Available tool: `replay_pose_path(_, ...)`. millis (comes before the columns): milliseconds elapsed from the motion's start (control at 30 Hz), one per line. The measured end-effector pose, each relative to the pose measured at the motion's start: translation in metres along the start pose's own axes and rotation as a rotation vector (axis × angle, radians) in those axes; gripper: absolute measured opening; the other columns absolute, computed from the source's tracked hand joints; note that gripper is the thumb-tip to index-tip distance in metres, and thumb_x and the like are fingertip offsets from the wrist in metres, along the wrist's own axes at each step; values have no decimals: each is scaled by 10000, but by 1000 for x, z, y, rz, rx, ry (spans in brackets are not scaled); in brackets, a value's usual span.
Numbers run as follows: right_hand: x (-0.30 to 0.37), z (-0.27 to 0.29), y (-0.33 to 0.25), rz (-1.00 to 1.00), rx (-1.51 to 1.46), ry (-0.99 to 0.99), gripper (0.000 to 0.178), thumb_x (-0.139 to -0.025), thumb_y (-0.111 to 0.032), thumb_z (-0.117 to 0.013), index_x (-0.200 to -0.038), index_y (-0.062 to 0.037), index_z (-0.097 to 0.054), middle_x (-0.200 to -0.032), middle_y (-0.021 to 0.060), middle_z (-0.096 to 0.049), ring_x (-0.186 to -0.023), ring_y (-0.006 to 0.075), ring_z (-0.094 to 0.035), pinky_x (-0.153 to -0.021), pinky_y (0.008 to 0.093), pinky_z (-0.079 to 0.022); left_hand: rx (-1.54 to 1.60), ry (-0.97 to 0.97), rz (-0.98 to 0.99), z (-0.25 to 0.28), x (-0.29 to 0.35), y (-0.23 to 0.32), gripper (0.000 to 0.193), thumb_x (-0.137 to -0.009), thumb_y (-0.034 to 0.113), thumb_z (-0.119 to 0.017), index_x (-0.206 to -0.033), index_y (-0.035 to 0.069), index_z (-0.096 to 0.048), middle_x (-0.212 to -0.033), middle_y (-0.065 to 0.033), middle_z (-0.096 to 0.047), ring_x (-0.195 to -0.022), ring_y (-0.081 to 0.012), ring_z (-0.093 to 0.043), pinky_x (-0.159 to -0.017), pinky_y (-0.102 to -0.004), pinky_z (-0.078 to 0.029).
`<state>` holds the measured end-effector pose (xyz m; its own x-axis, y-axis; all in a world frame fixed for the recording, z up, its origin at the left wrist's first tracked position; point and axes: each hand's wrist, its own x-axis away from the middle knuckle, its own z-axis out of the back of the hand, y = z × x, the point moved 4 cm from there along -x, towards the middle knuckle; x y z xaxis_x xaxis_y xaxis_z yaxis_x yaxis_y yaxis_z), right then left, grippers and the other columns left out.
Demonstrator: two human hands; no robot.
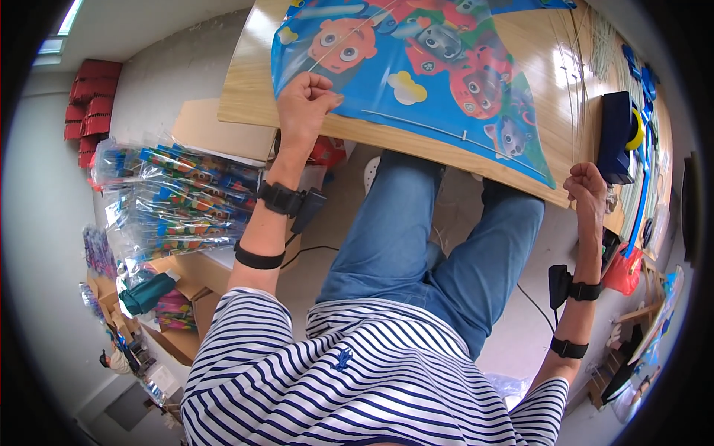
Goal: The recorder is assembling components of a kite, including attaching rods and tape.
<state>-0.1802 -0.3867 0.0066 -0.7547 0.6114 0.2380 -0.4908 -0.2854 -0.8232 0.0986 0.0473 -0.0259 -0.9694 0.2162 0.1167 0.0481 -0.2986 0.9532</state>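
A blue kite sheet [375,89] printed with cartoon animal faces lies on the wooden table, its lower edge along the table's near edge. One thin white rod [454,134] with a small cross-piece lies along that lower edge. Over the sheet's left side, my left hand [303,108] is closed in a pinch at the lower end of a slanting thin rod [355,31]. Past the sheet's right corner, my right hand [587,186] has its fingers pinched at the lower end of a long thin pale rod [578,89]; the exact grip is partly hidden.
Right of the sheet stands a dark tape dispenser [616,126] with a yellow roll [636,129]. Bundles of thin rods [606,48] and blue straps [648,97] lie beyond it. Stacked plastic-wrapped packs [190,197] fill the left side, near cardboard boxes [212,308].
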Motion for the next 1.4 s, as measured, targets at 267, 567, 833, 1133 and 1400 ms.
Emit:
replay_pose_path(267, -3, -19, -5, 3, -37, 4, 173, -752, -4, -639, -923, -3, -616, -710, 22, -602, -640, 88, -556, -556, 242, -438, -35, 62, 12, 15, 0, -7, 266, -740, -6, -774, -969, -2, -639, -801, -50, -649, -721, -118, -613, -636, -245, -510)
replay_pose_path(567, -9, -27, 5, -43, 73, 94, 162, -711, 4, -682, -868, 13, -648, -674, 35, -618, -606, 93, -571, -543, 254, -471, 47, 61, 20, 11, -6, -13, 287, -758, -21, -779, -1002, 2, -629, -805, -31, -652, -721, -87, -595, -658, -216, -488)
replay_pose_path(833, -8, -24, -2, 45, 215, 77, 99, -727, 13, -656, -819, -17, -675, -624, -6, -549, -615, 76, -507, -572, 264, -426, 53, 45, -8, 10, -8, -7, 268, -790, -29, -751, -1022, 17, -626, -833, -27, -658, -718, -77, -593, -653, -202, -471)
replay_pose_path(1133, -12, -12, 2, 68, 65, -1, 40, -789, -27, -642, -818, -9, -663, -669, 0, -578, -615, 79, -492, -571, 254, -409, 73, 47, 8, 19, -9, -2, 262, -769, -18, -774, -991, 11, -638, -827, -33, -667, -739, -82, -598, -670, -211, -483)
replay_pose_path(1400, -16, -18, -1, -118, -29, -168, 129, -734, -31, -625, -860, -3, -635, -697, 9, -579, -630, 92, -504, -612, 241, -419, 77, 38, 0, 17, -12, -7, 255, -773, -19, -773, -988, 10, -638, -822, -36, -672, -737, -86, -607, -657, -220, -485)
